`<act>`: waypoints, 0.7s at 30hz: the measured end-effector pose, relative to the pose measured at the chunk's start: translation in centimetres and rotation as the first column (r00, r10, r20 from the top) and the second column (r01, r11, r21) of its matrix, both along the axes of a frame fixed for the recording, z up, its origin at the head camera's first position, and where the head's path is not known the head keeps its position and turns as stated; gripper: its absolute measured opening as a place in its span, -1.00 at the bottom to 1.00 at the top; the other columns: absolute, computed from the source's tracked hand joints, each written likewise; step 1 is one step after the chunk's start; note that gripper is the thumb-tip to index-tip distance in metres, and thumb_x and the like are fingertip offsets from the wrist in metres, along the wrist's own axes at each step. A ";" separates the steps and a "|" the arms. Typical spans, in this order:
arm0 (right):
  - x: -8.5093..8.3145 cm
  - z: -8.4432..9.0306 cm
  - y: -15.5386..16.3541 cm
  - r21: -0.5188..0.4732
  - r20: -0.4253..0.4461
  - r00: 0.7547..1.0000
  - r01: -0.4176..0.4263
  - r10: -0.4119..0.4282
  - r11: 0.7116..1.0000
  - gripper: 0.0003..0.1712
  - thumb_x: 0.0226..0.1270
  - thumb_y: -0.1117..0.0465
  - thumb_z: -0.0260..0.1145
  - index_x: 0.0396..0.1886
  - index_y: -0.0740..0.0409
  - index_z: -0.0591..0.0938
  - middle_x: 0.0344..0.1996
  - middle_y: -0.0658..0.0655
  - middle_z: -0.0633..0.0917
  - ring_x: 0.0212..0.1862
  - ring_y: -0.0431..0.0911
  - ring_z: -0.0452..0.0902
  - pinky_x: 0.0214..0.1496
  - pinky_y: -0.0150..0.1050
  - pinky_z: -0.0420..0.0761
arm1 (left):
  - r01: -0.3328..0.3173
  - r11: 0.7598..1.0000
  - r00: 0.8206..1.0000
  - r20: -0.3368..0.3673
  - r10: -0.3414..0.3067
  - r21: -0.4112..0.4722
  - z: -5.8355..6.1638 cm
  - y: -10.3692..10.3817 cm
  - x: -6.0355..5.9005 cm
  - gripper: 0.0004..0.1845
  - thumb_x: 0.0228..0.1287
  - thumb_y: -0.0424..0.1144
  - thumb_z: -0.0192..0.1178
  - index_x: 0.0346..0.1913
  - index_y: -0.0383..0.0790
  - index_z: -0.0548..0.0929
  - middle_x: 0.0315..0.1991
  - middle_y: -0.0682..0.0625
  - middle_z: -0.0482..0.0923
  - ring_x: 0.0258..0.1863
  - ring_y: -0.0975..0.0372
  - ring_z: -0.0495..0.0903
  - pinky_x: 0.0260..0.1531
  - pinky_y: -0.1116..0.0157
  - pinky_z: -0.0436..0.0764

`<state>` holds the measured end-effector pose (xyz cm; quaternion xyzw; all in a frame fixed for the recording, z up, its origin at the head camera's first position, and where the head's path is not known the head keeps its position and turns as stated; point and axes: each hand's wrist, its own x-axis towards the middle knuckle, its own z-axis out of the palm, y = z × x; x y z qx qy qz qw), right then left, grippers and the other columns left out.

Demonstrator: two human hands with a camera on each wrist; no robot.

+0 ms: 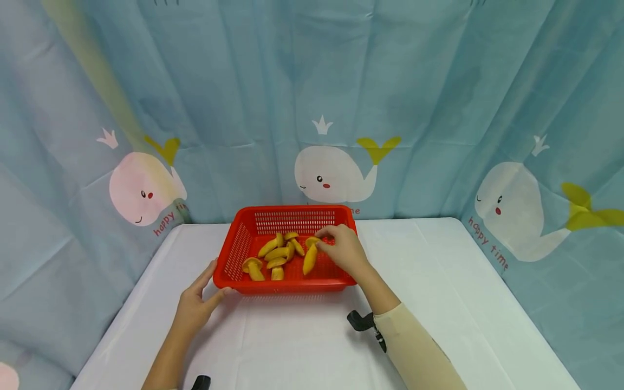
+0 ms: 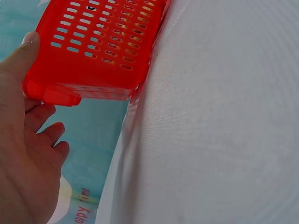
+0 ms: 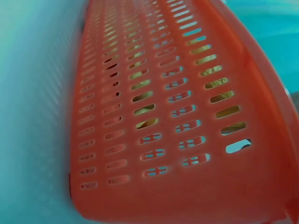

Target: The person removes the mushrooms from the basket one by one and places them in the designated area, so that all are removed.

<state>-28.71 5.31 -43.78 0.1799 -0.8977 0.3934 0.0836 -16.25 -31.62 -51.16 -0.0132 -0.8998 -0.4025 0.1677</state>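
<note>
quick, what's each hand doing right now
Left hand: open, thumb against the red basket corner.
Right hand: inside the basket, pinching a yellow piece.

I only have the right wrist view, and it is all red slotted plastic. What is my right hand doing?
Observer: The right hand is inside the red basket, its fingertips pinching a yellow fruit piece near the far right of the pile.
Operator: And the left hand?
Observer: The left hand rests against the basket's near left corner, fingers fairly straight, thumb on the rim.
Operator: How many pieces are in there?
Observer: Roughly nine or ten yellow pieces, clustered in the middle; overlap hides the exact count.
Operator: Where does the basket sit?
Observer: On the white table, toward its far edge, close to the whale-print curtain.
</note>
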 end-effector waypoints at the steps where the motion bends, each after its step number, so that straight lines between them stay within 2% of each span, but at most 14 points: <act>1: 0.2 0.0 0.1 -0.010 -0.007 1.000 0.003 -0.003 1.000 -0.80 0.30 0.08 0.50 -0.09 -0.10 0.79 -0.18 -0.04 0.73 -0.09 -0.06 0.56 -0.10 -0.19 0.68 | 0.000 1.000 1.000 0.000 0.000 0.002 -0.1 0.0 0.0 -0.09 0.25 -0.06 0.46 0.59 0.23 0.22 0.56 -0.02 0.26 0.53 0.02 0.26 0.36 0.36 0.36; 5: 1.0 0.3 0.7 -0.046 -0.043 0.999 0.022 -0.024 0.999 -0.81 0.32 0.09 0.49 -0.09 -0.10 0.79 -0.19 -0.03 0.74 -0.13 -0.05 0.56 -0.20 -0.24 0.65 | 0.001 1.000 1.000 0.011 -0.002 0.007 -0.1 0.0 0.0 -0.09 0.26 -0.04 0.45 0.59 0.29 0.19 0.57 -0.03 0.25 0.53 -0.01 0.25 0.29 -0.14 0.41; 6: 1.2 0.5 0.9 -0.053 -0.051 0.998 0.030 -0.032 0.998 -0.82 0.32 0.09 0.49 -0.09 -0.10 0.79 -0.20 -0.04 0.73 -0.14 -0.07 0.55 -0.21 -0.25 0.65 | 0.002 1.000 1.000 0.008 -0.002 0.009 -0.1 0.0 0.0 -0.09 0.26 -0.05 0.45 0.59 0.26 0.20 0.57 -0.03 0.25 0.53 -0.02 0.25 0.29 -0.15 0.41; 8: 1.6 0.7 1.4 -0.071 -0.066 0.997 0.039 -0.043 0.997 -0.82 0.32 0.11 0.50 -0.09 -0.09 0.80 -0.21 -0.06 0.73 -0.14 -0.11 0.53 -0.21 -0.25 0.66 | 0.001 1.000 1.000 0.005 -0.001 0.007 -0.1 0.0 0.0 -0.09 0.25 -0.05 0.46 0.60 0.22 0.22 0.57 -0.02 0.26 0.53 0.00 0.26 0.36 0.05 0.42; 10: 1.9 1.0 1.9 -0.086 -0.076 0.996 0.042 -0.048 0.995 -0.82 0.32 0.12 0.50 -0.09 -0.08 0.79 -0.20 -0.04 0.73 -0.12 -0.10 0.54 -0.18 -0.24 0.65 | 0.001 1.000 1.000 -0.001 -0.001 0.004 0.0 0.0 0.0 -0.09 0.25 -0.07 0.47 0.60 0.16 0.23 0.56 -0.02 0.26 0.53 0.04 0.26 0.37 0.36 0.36; 13: 2.6 1.5 2.7 -0.100 -0.086 0.995 0.040 -0.049 0.994 -0.81 0.32 0.13 0.50 -0.08 -0.06 0.79 -0.18 0.02 0.74 -0.08 -0.06 0.55 -0.13 -0.20 0.67 | 0.003 1.000 1.000 -0.010 -0.003 0.009 0.0 0.0 0.0 -0.10 0.24 -0.09 0.47 0.60 0.11 0.25 0.56 -0.01 0.27 0.55 0.18 0.24 0.21 0.70 0.16; 17: 3.2 1.7 3.8 -0.114 -0.093 0.994 0.044 -0.054 0.992 -0.78 0.32 0.12 0.51 -0.06 -0.06 0.79 -0.15 0.06 0.73 -0.07 -0.03 0.56 -0.15 -0.22 0.69 | 0.013 1.000 1.000 -0.015 -0.012 0.018 0.0 0.0 0.0 -0.10 0.24 -0.10 0.47 0.59 0.12 0.26 0.56 -0.02 0.27 0.54 0.35 0.21 0.17 0.76 0.13; 21: 3.5 1.7 4.7 -0.135 -0.118 0.991 0.042 -0.058 0.990 -0.78 0.31 0.14 0.52 -0.07 -0.07 0.79 -0.15 0.01 0.74 -0.07 -0.08 0.52 -0.25 -0.22 0.64 | 0.009 1.000 1.000 -0.009 -0.008 0.022 0.0 -0.1 -0.1 -0.10 0.24 -0.11 0.48 0.59 0.13 0.26 0.56 -0.04 0.27 0.54 0.23 0.24 0.16 0.77 0.13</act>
